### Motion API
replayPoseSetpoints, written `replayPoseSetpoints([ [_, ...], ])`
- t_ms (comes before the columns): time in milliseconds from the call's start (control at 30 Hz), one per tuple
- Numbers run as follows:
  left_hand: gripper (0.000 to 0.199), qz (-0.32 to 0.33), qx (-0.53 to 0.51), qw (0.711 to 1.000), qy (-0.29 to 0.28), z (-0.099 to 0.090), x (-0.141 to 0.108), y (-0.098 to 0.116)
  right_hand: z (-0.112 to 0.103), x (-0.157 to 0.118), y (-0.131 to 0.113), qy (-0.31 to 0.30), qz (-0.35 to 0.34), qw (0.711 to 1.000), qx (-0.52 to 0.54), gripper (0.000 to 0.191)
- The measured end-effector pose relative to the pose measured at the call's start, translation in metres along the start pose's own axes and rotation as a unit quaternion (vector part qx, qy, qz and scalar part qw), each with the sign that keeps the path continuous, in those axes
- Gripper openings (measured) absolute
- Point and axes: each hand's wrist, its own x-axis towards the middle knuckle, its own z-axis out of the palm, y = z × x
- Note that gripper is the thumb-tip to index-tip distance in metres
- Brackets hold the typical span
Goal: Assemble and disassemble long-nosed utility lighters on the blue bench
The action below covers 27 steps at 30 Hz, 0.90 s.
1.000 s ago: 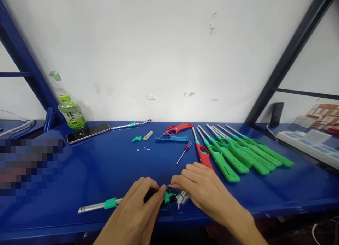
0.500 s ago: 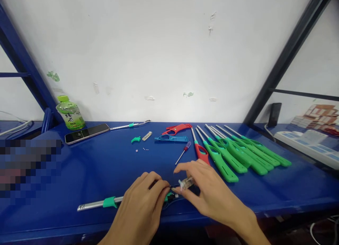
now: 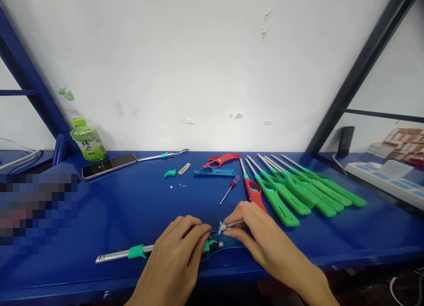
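Observation:
Near the table's front edge lies a lighter with a silver tube (image 3: 114, 256), a green collar (image 3: 136, 251) and a translucent blue handle half (image 3: 228, 243). My left hand (image 3: 180, 253) is closed around the handle's left part, hiding some of it. A green part (image 3: 208, 246) with a black and white tip shows beside its fingertips. Just above the handle's right part, my right hand (image 3: 258, 235) pinches a small clear fuel tank (image 3: 233, 224) with a whitish valve end pointing left.
Green lighters (image 3: 281, 204) and a red lighter (image 3: 253, 191) lie at the right. Behind my hands are a screwdriver (image 3: 229, 189), a blue shell (image 3: 215, 172), red shells (image 3: 223, 160), a green trigger (image 3: 170, 173), a phone (image 3: 109, 165) and a bottle (image 3: 88, 140).
My right hand has turned the clear tank and closed its fingers around it, uncovering more of the blue handle. My left hand has stayed nearly in place.

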Motion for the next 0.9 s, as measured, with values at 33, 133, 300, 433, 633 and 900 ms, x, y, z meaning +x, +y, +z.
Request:
replayPoseSetpoints([
  [33,0.03,0.003,0.002,1.0,-0.003,0.0001,-0.0004,-0.0004,0.0006,0.0002,-0.0011,-0.002,-0.002,1.0,-0.002,0.004],
  [133,0.032,0.014,0.003,1.0,-0.012,0.0005,-0.0021,-0.0016,0.0029,0.0023,-0.0037,-0.003,-0.01,1.0,-0.003,0.004],
  [300,0.03,0.019,-0.007,1.0,-0.019,0.0005,-0.0033,-0.0012,0.0069,0.0057,-0.0048,-0.013,-0.018,1.0,-0.012,0.005],
  [433,0.03,0.02,-0.01,1.0,-0.013,0.0012,-0.0039,-0.0007,0.0078,0.0057,-0.0046,-0.015,-0.017,1.0,-0.009,0.005],
  [633,0.029,0.018,-0.012,1.0,-0.013,0.003,-0.0057,-0.0018,0.0076,0.0061,-0.0046,-0.01,-0.019,1.0,-0.014,0.006],
  [900,0.028,0.012,-0.017,1.0,-0.018,0.0028,-0.0075,-0.0014,0.0072,0.0053,-0.0045,0.001,-0.02,0.999,-0.025,0.007],
])
